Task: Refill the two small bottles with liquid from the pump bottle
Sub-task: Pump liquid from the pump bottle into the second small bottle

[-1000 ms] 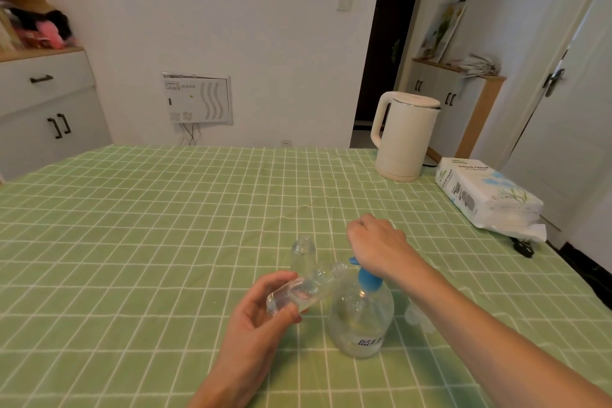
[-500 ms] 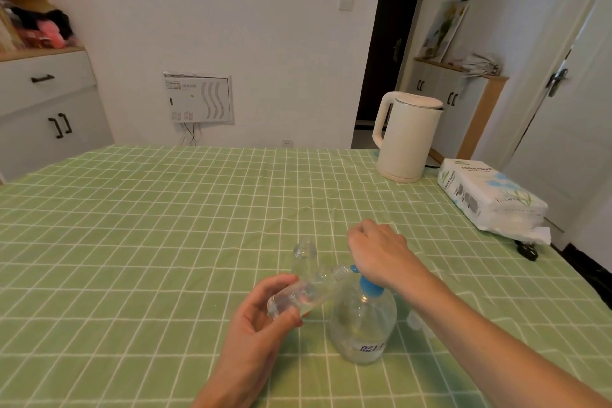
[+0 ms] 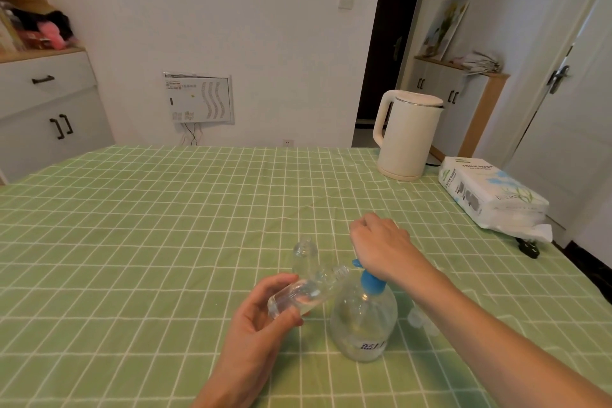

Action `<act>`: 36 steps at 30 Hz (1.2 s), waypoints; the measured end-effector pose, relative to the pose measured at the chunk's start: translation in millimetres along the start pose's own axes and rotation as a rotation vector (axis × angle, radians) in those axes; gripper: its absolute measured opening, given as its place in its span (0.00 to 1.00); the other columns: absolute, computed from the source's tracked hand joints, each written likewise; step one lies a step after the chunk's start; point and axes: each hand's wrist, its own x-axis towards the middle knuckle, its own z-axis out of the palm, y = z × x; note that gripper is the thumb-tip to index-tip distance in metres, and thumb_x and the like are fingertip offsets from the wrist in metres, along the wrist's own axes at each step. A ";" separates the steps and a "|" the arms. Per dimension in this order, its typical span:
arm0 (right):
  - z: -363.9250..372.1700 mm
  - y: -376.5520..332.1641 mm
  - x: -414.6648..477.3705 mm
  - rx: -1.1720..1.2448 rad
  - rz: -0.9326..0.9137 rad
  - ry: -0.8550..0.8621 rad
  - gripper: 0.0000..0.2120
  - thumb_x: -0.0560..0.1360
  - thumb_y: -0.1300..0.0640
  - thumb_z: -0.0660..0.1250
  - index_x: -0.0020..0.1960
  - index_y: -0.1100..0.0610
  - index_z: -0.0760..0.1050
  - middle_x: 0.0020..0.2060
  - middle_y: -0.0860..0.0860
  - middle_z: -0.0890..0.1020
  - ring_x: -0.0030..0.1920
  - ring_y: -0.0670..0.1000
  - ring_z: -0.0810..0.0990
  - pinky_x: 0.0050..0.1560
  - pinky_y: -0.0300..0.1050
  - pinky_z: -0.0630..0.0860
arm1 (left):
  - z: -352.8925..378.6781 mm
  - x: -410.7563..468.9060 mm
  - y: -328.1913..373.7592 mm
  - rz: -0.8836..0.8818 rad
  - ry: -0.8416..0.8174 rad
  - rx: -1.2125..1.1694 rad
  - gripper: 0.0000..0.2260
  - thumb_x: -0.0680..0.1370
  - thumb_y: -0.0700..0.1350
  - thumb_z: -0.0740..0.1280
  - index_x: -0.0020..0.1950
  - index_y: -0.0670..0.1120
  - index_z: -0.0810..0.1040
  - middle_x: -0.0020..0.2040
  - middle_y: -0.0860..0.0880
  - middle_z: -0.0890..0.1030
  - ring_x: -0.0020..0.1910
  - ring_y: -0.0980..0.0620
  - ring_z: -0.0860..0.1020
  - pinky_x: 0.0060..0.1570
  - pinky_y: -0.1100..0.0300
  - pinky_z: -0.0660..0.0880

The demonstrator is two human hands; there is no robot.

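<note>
Pinched bottle point(image 3: 306, 291) near its base in left hand point(image 3: 261, 331), long axis tilted, mouth up-right just beside spout point(image 3: 356, 263). Curled right hand point(image 3: 381, 247) over pump bottle point(image 3: 364, 318) head, directly above. Had second bottle point(image 3: 304, 255) upright behind.

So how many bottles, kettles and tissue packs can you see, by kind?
Small bottles: 2
Pump bottle: 1
Kettle: 1
Tissue pack: 1
Total: 5

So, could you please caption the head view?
Left hand holds tilted small bottle at the pump bottle; right hand grips its pump.
</note>
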 end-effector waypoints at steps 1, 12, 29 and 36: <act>1.5 0.8 -0.5 -0.008 -0.001 -0.007 0.15 0.78 0.50 0.49 0.55 0.54 0.71 0.59 0.56 0.74 0.63 0.61 0.69 0.67 0.65 0.66 | -0.3 -0.2 -0.5 0.001 -0.002 0.011 0.18 0.67 0.34 0.75 0.56 0.44 0.85 0.56 0.44 0.85 0.52 0.44 0.83 0.52 0.53 0.82; -3.0 -2.0 -0.5 -0.075 0.000 -0.009 0.16 0.79 0.48 0.49 0.58 0.51 0.71 0.59 0.54 0.72 0.64 0.60 0.67 0.68 0.67 0.63 | 1.5 0.6 4.2 -0.015 -0.041 -0.024 0.30 0.55 0.47 0.88 0.54 0.43 0.85 0.55 0.45 0.86 0.51 0.44 0.85 0.48 0.56 0.82; 1.7 2.5 -1.2 -0.059 -0.007 -0.025 0.16 0.78 0.48 0.50 0.56 0.52 0.72 0.58 0.54 0.73 0.62 0.59 0.68 0.66 0.65 0.65 | -1.7 1.1 -0.5 -0.013 -0.016 0.040 0.29 0.60 0.48 0.87 0.57 0.43 0.84 0.58 0.44 0.83 0.53 0.43 0.84 0.49 0.54 0.81; -2.3 0.0 0.3 -0.094 -0.012 0.000 0.16 0.78 0.48 0.49 0.56 0.52 0.71 0.58 0.54 0.72 0.63 0.60 0.67 0.68 0.66 0.64 | -5.2 0.9 -2.6 -0.030 -0.016 0.015 0.29 0.61 0.46 0.86 0.59 0.43 0.83 0.61 0.41 0.82 0.55 0.40 0.83 0.52 0.53 0.81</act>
